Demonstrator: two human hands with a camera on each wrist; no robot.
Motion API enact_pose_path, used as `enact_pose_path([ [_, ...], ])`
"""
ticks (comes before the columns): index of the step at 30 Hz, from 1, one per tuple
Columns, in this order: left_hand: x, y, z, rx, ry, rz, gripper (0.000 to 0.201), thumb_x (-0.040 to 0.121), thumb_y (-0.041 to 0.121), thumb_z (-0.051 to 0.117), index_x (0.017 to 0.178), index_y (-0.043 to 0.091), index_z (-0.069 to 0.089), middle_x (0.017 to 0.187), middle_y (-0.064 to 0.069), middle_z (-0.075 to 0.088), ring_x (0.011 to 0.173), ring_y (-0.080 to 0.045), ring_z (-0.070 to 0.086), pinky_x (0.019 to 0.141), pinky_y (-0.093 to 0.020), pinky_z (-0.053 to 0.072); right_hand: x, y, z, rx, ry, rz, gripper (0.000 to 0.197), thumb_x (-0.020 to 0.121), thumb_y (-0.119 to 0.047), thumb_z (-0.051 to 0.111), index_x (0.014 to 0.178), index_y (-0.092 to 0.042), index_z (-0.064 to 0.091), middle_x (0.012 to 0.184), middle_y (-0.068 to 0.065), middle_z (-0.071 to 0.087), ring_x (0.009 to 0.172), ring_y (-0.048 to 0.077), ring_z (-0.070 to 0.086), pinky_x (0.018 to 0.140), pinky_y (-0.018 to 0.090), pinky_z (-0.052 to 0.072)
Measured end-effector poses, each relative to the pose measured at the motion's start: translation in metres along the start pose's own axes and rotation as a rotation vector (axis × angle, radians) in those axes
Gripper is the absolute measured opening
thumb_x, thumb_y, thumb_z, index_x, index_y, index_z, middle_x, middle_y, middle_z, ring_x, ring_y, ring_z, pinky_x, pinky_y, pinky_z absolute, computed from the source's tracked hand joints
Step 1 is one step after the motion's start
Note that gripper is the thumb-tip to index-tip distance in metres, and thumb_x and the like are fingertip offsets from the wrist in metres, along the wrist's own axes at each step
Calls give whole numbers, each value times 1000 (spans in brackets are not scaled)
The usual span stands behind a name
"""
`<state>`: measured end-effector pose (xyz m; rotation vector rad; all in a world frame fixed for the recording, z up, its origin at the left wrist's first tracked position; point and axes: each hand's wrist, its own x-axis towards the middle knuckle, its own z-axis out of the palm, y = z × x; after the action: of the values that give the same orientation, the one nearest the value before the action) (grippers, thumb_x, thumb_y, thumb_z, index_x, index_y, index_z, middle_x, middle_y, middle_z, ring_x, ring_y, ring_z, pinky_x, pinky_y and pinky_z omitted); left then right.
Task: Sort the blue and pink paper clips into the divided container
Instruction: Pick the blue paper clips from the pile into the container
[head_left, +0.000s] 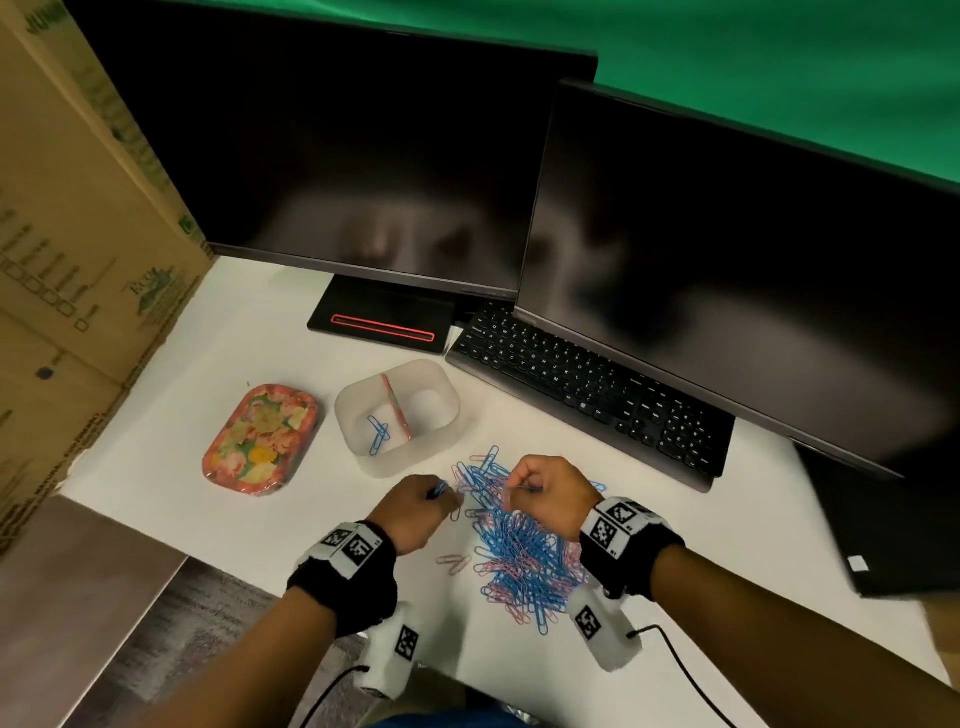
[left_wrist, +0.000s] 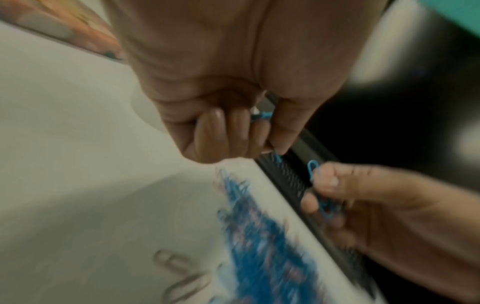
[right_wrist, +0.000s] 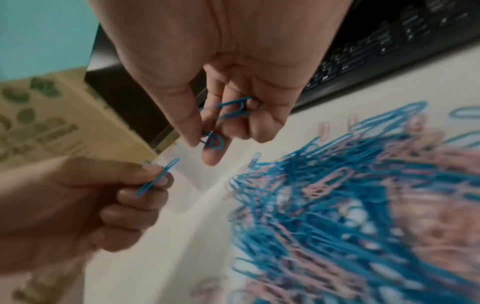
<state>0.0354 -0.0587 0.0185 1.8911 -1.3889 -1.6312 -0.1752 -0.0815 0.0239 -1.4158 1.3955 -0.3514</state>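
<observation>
A heap of blue and pink paper clips (head_left: 519, 540) lies on the white desk, also seen as a blurred heap (right_wrist: 350, 205). My left hand (head_left: 421, 501) pinches a blue clip (head_left: 439, 488) at the heap's left edge; the same clip (right_wrist: 158, 176) shows in the right wrist view. My right hand (head_left: 540, 493) holds several blue clips (right_wrist: 228, 111) in curled fingers over the heap's far end. The frosted divided container (head_left: 397, 415) stands beyond, with a pink divider (head_left: 397, 408) and blue clips (head_left: 379, 431) in its left compartment.
A floral tin (head_left: 260, 439) sits left of the container. A black keyboard (head_left: 587, 395) and two dark monitors (head_left: 363, 156) stand behind. A cardboard box (head_left: 78, 260) walls the left side. A few pink clips (head_left: 454, 564) lie loose left of the heap.
</observation>
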Motion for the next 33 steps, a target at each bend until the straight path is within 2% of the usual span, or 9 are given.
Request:
enact_pose_path([
  [4, -10, 15, -23, -562, 62, -22, 16, 94, 4, 48, 79, 9, 51, 68, -8, 47, 49, -15, 36, 43, -19, 26, 11, -43, 10, 308, -99, 56, 18, 84, 8, 60, 88, -9, 59, 71, 9, 68, 52, 15, 55, 48, 22, 44],
  [7, -12, 24, -47, -725, 179, 13, 16, 95, 2, 47, 81, 7, 55, 68, -10, 52, 52, -18, 46, 43, -22, 35, 31, -77, 22, 461, -166, 123, 24, 85, 16, 55, 103, 0, 57, 63, 12, 64, 44, 16, 52, 42, 21, 41],
  [10, -4, 26, -70, -676, 318, -4, 11, 94, 4, 52, 84, 4, 56, 68, -12, 54, 46, -16, 54, 41, -22, 43, 48, -112, 36, 547, -212, 195, 20, 87, 19, 49, 103, 8, 54, 54, 13, 59, 36, 14, 47, 39, 19, 36],
  [14, 7, 32, -86, -574, 355, -96, 12, 93, -2, 51, 81, 1, 54, 64, -13, 53, 40, -17, 52, 41, -22, 46, 76, -141, 57, 468, -160, 230, 21, 90, 11, 50, 78, -7, 54, 63, 15, 56, 39, 17, 50, 44, 25, 45],
  [19, 20, 34, -94, -516, 387, -135, 15, 89, -3, 50, 76, 3, 56, 79, -20, 59, 65, -28, 58, 66, -39, 55, 98, -151, 75, 358, -71, 210, 18, 84, -12, 59, 71, -24, 58, 80, 3, 59, 78, 22, 60, 84, 41, 55],
  [23, 25, 26, -100, -300, 492, -73, 10, 86, 9, 54, 81, 14, 61, 91, -12, 60, 84, -27, 60, 89, -49, 54, 97, -147, 63, 450, -76, 226, 18, 91, -1, 53, 76, -5, 62, 63, 8, 53, 51, 19, 51, 54, 30, 46],
  [26, 26, 21, -104, -244, 519, -37, 19, 86, 13, 56, 104, 14, 63, 96, -9, 60, 92, -26, 60, 94, -50, 51, 88, -131, 40, 474, -75, 205, 22, 94, 0, 51, 110, 6, 63, 76, 10, 60, 62, 17, 62, 65, 26, 54],
  [28, 22, 21, -106, -200, 536, -6, 28, 85, 11, 56, 112, 12, 63, 97, -8, 62, 95, -29, 64, 93, -49, 52, 74, -110, 23, 508, -58, 185, 21, 93, 4, 49, 109, 3, 63, 75, 10, 58, 59, 15, 58, 58, 20, 50],
  [33, 1, 25, -85, -150, 500, 164, 15, 85, 11, 57, 81, 22, 66, 81, -3, 70, 76, -25, 67, 74, -39, 56, 29, -41, -12, 190, 87, 149, 20, 92, 0, 53, 102, -8, 69, 90, 7, 68, 72, 14, 61, 55, 16, 47],
])
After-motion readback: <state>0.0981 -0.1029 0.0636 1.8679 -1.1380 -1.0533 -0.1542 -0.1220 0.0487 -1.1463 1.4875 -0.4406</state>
